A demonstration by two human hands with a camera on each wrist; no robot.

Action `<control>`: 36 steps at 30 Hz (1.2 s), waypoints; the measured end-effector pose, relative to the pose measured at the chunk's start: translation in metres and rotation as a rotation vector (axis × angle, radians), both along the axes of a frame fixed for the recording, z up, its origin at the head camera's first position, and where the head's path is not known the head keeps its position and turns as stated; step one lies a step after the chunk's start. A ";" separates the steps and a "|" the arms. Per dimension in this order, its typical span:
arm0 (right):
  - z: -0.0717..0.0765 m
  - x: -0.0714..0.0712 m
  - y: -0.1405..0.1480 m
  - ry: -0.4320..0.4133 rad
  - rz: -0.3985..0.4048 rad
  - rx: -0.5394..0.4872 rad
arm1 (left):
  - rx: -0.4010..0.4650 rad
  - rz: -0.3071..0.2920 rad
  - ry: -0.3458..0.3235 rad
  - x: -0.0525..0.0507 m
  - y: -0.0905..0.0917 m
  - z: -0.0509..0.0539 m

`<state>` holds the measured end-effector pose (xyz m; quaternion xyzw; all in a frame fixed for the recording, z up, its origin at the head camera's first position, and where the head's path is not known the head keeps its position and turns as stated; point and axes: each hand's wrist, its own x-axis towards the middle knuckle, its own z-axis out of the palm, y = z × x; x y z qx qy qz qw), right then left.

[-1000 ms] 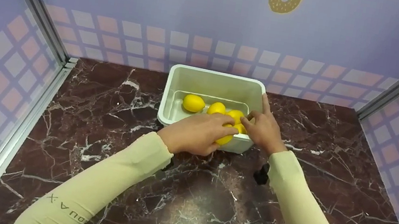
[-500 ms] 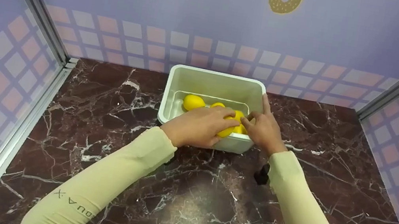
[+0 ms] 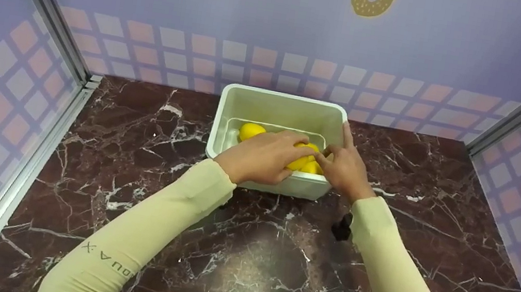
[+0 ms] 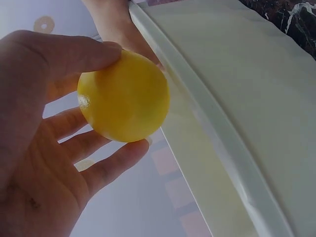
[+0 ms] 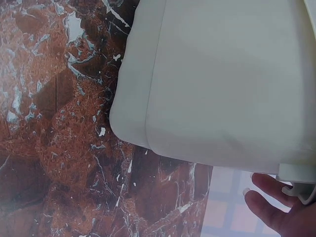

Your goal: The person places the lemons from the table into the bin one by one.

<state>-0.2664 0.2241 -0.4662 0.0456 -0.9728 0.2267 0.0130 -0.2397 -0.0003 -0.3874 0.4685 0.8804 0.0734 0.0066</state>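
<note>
My left hand reaches over the front rim of a pale plastic bin and holds a yellow lemon between thumb and fingers, above the bin's near side. Inside the bin lies another lemon at the left. At the front right, a further lemon shows partly, between the two hands. My left hand hides part of the bin's inside. At the bin's right front corner, my right hand grips the rim, some fingers outside the wall. The right wrist view shows its fingertips beside the rim.
The bin stands on a dark red marbled tabletop, close to the back wall. Lilac walls with pink and white squares enclose the back and both sides. A metal rail runs along the left edge.
My left hand has moved forward and slightly up with the lemon, from the bin's front edge to over its inside. The right hand and the bin have stayed in place.
</note>
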 end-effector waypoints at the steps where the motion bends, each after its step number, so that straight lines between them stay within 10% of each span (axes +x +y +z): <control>1: 0.000 0.000 0.000 -0.004 -0.003 -0.001 | 0.000 0.004 -0.003 -0.001 0.001 0.000; 36: 0.001 -0.001 0.000 -0.018 0.001 -0.008 | -0.006 0.152 -0.104 -0.041 0.005 -0.016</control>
